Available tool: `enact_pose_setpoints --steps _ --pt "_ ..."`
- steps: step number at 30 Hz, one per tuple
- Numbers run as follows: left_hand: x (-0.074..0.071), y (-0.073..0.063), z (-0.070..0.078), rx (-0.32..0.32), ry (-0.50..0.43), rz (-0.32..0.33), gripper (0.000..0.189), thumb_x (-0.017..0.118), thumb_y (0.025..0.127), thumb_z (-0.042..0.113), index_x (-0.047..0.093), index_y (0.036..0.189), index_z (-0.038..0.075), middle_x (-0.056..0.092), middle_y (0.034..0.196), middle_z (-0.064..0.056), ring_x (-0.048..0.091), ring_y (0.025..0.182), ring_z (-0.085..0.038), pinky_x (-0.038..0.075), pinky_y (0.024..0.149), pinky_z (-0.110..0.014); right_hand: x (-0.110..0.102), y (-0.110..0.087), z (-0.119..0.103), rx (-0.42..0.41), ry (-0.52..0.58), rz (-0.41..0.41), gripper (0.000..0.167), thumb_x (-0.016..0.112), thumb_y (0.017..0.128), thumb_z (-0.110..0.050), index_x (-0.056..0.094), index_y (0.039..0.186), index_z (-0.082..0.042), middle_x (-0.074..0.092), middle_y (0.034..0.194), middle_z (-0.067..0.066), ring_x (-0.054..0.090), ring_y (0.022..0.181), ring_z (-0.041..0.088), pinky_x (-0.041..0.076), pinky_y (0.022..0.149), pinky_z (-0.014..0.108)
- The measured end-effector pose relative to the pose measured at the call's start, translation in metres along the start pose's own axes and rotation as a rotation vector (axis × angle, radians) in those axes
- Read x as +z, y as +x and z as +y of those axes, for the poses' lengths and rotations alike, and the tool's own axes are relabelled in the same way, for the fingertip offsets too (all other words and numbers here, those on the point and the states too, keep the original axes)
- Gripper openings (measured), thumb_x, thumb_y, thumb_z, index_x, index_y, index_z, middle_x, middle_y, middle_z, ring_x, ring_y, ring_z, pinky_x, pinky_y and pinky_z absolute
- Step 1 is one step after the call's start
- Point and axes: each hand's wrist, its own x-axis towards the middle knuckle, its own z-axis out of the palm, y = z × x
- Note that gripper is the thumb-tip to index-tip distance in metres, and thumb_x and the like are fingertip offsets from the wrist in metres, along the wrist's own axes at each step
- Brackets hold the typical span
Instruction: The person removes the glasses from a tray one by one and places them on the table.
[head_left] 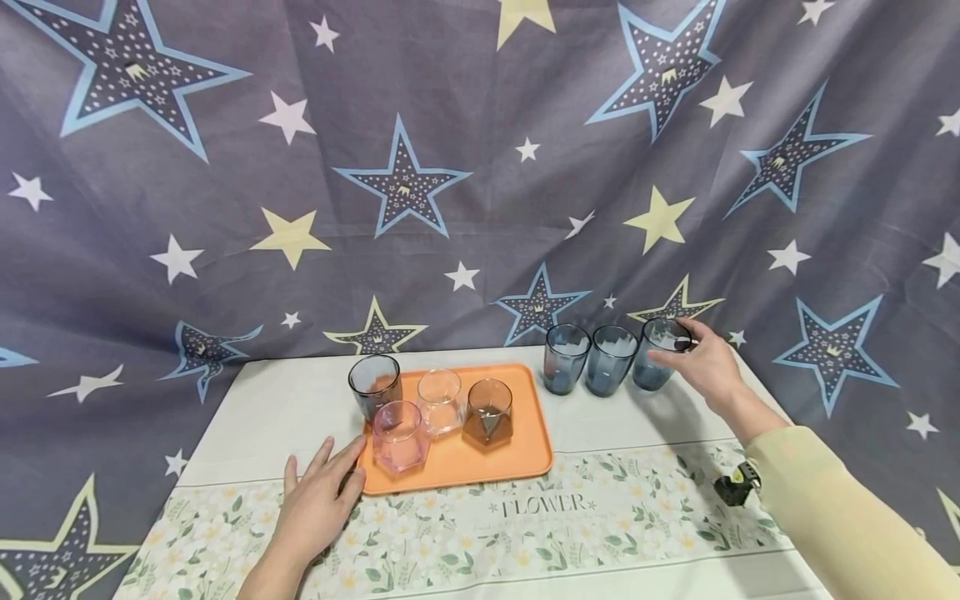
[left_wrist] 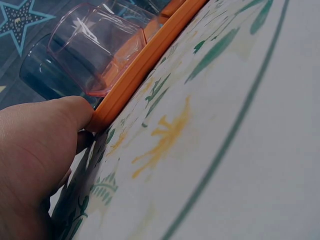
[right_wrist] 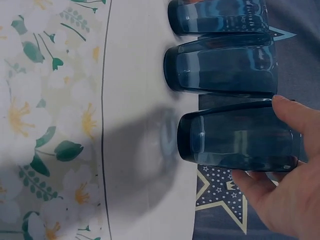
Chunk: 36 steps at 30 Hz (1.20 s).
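My right hand (head_left: 705, 362) grips a blue glass (right_wrist: 235, 137) near its rim, thumb on one side and fingers on the other. Its base shows a little higher than those of two matching blue glasses, the middle one (head_left: 611, 360) and the left one (head_left: 566, 358), upright in a row beside it. My left hand (head_left: 318, 500) rests by the orange tray (head_left: 517, 462), its fingers at the tray's left edge. On the tray stand a pink glass (head_left: 400, 454), a clear glass (head_left: 441, 404) and a brown glass (head_left: 489, 425). A dark blue-grey glass (head_left: 375, 383) stands at the tray's back left corner.
The white tablecloth (head_left: 292, 392) has a flowered band (head_left: 630, 500) across its front. Close behind the table hangs a grey star-patterned curtain (head_left: 465, 192). A small black device (head_left: 737, 485) shows at the right sleeve.
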Motion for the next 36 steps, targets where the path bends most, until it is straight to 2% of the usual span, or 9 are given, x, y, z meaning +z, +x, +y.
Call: enact_pose_setpoints --steps 10,13,17,29,36 --pt "0.003 0.000 -0.001 0.004 0.000 0.008 0.053 0.061 0.115 0.029 0.055 0.164 0.012 0.059 0.161 -0.010 0.033 0.161 -0.048 -0.006 0.124 -0.082 0.005 0.001 0.004 0.006 -0.013 0.018 0.105 0.090 0.096 -0.029 0.026 0.174 -0.001 0.048 0.163 0.030 0.058 0.131 0.039 0.052 0.097 0.038" --pt "0.003 0.000 -0.001 0.001 0.002 0.004 0.053 0.061 0.115 0.029 0.055 0.165 0.012 0.059 0.161 -0.010 0.033 0.161 -0.048 -0.006 0.123 -0.082 0.005 0.001 0.005 0.006 -0.005 0.015 0.104 0.089 0.097 -0.027 0.025 0.175 -0.001 0.047 0.164 0.031 0.057 0.134 0.041 0.052 0.101 0.041" --pt "0.004 -0.001 -0.002 -0.002 0.004 0.001 0.053 0.061 0.115 0.029 0.054 0.165 0.012 0.059 0.162 -0.010 0.033 0.161 -0.048 -0.006 0.123 -0.082 0.007 0.002 0.007 0.016 -0.002 0.016 0.104 0.089 0.097 -0.026 0.024 0.175 -0.002 0.045 0.166 0.031 0.056 0.138 0.044 0.051 0.109 0.052" --pt "0.004 -0.001 -0.003 -0.003 0.006 0.000 0.054 0.061 0.115 0.030 0.054 0.165 0.013 0.059 0.161 -0.010 0.033 0.161 -0.049 -0.006 0.124 -0.082 0.011 0.003 0.011 0.021 0.020 0.024 0.102 0.088 0.097 -0.021 0.025 0.175 -0.002 0.041 0.169 0.031 0.053 0.144 0.048 0.047 0.118 0.059" --pt "0.002 0.001 -0.001 -0.008 0.007 -0.008 0.054 0.060 0.115 0.030 0.054 0.165 0.012 0.058 0.162 -0.011 0.032 0.161 -0.049 -0.007 0.123 -0.082 0.011 0.003 0.011 0.027 0.039 0.016 0.101 0.086 0.099 -0.020 0.022 0.175 -0.001 0.039 0.169 0.032 0.053 0.142 0.048 0.048 0.116 0.058"
